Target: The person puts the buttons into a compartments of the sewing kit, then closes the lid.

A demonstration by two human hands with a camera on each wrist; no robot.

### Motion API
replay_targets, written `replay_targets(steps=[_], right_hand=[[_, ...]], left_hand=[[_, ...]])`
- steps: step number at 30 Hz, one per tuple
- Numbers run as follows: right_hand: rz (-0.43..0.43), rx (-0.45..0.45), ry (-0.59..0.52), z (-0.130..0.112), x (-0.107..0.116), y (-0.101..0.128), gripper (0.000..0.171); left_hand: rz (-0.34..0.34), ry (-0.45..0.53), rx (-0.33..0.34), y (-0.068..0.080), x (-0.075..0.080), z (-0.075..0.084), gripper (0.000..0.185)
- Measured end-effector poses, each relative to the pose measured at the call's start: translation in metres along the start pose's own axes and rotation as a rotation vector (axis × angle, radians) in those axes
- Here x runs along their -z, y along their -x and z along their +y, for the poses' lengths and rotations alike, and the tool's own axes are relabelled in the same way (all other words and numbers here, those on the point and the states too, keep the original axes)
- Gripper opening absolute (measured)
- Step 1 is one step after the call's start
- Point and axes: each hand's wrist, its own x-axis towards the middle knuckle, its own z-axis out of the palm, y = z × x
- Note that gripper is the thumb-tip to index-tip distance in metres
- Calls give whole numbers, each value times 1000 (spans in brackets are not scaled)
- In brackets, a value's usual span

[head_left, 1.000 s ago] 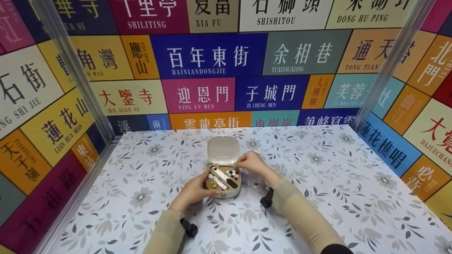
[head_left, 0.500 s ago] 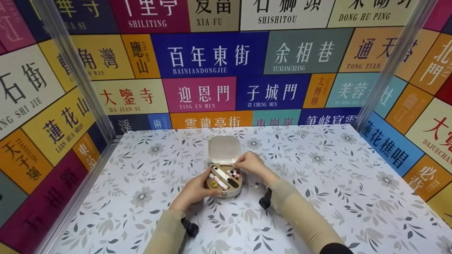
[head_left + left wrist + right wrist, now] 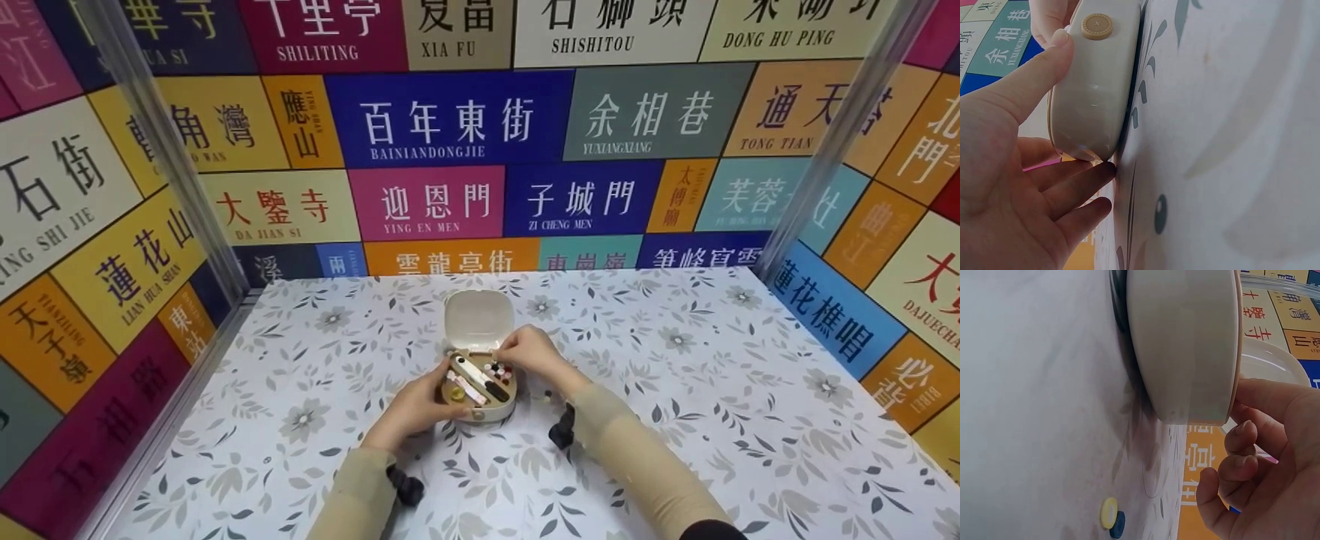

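A small cream sewing kit box (image 3: 480,390) stands open on the flowered tabletop (image 3: 675,420), its lid (image 3: 478,319) raised at the back. Inside lie thread spools, a white tube and a black piece. My left hand (image 3: 416,409) grips the box's near left side, the thumb (image 3: 1033,73) pressed on the front beside the round catch (image 3: 1096,26) and the fingers (image 3: 1072,185) under its edge. My right hand (image 3: 529,351) hovers at the box's far right corner over the spools, fingers (image 3: 1241,455) curled. Whatever the fingertips touch is hidden.
Two tiny buttons (image 3: 1111,517), yellow and blue, lie on the cloth just right of the box (image 3: 1185,343). Walls of coloured sign panels (image 3: 450,120) close in the back and both sides. Metal posts (image 3: 165,150) stand at the rear corners.
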Motion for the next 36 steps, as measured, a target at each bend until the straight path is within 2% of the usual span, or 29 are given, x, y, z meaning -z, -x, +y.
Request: replay_targets(steps=[12, 23, 36], right_hand=[[28, 63, 79, -2, -3, 1, 10], [56, 45, 92, -1, -5, 3, 7], [75, 50, 96, -2, -5, 6, 11]], left_hand=[[-5, 3, -33, 0, 0, -2, 105], [-20, 33, 13, -1, 0, 0, 106], [-7, -4, -35, 1, 1, -1, 105]])
